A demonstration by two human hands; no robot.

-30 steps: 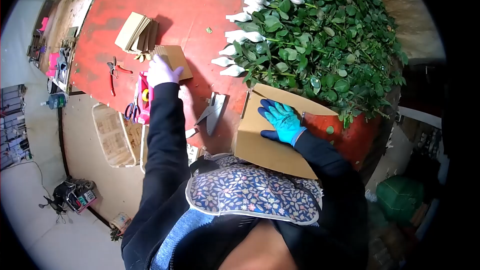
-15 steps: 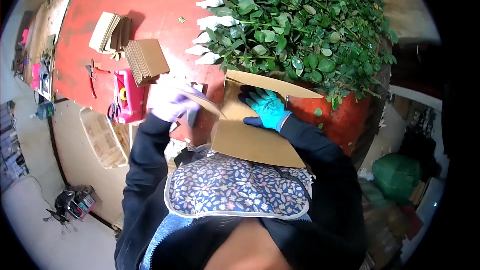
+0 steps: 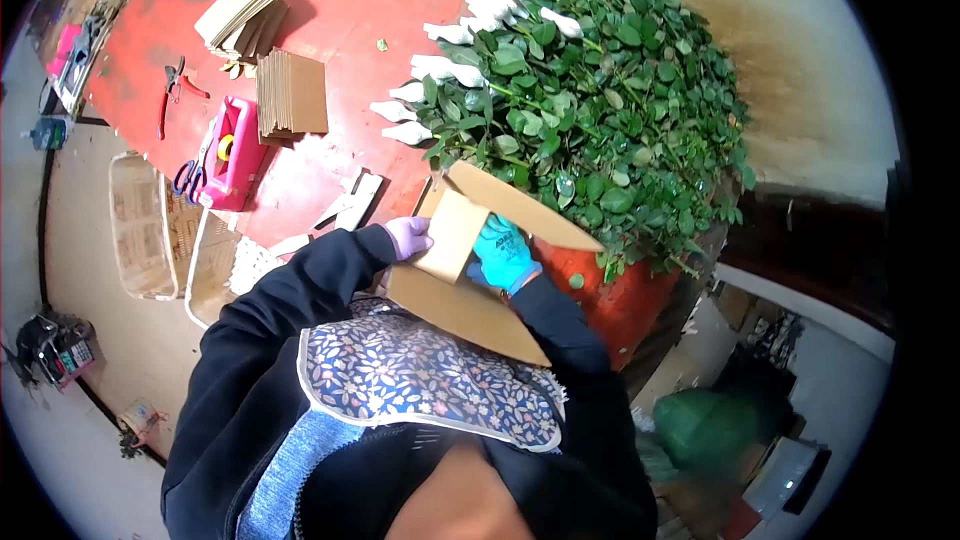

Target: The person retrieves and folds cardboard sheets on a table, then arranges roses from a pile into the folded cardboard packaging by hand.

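My left hand [image 3: 408,238], in a pale purple glove, pinches the left edge of a small cardboard piece [image 3: 450,238]. At its opposite edge is my right hand [image 3: 505,252] in a teal glove with dark fingertips. Its fingers are curled on that edge and partly hidden. The piece is held over a larger bent cardboard sheet [image 3: 465,315], whose far flap [image 3: 525,205] stands raised beyond my hands. This sheet lies at the table edge against my floral apron [image 3: 430,375].
Leafy stems with white-sleeved heads [image 3: 450,72] are heaped on the red table [image 3: 345,50]. Left are cardboard stacks [image 3: 292,92] [image 3: 243,15], red-handled pruners [image 3: 170,95], a pink tape dispenser [image 3: 232,155], scissors [image 3: 188,180] and a flat metal-and-white tool [image 3: 352,202]. Baskets [image 3: 140,225] stand below.
My left hand has brought the small cardboard piece over the larger sheet. My right hand has gone from lying flat on the sheet to gripping the piece's edge. The view has turned.
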